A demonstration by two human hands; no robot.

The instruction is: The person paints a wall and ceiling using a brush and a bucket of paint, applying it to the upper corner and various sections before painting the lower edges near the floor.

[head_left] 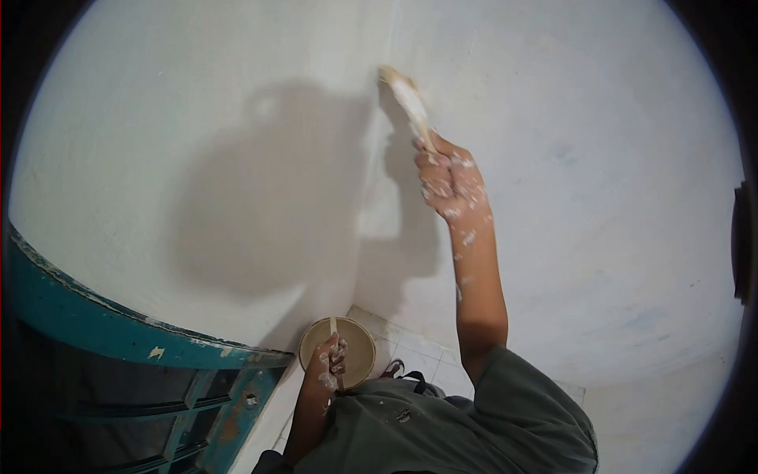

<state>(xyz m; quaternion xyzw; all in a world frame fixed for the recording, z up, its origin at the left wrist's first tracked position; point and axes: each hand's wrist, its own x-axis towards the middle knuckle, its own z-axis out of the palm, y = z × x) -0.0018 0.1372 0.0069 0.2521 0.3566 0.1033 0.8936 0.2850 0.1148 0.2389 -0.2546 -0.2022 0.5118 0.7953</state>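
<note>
My right hand (452,175), spotted with white paint, is closed around the handle of a paintbrush (408,99). White paint covers much of the brush, and its tip meets the wall near the vertical corner line, or hovers just off it. Low in the view, my left hand (335,357) is also closed and paint-smeared. It grips a pale flat strip, which looks like a handle, across the mouth of a round bucket (362,357). The hand and forearm hide part of the bucket's inside.
Two whitish walls (568,205) meet at a corner, with my shadow on them. A teal door or window frame (197,357) with chipped paint and dark panes stands at lower left. Light floor tiles (422,359) show below. A dark object (742,243) is at the right edge.
</note>
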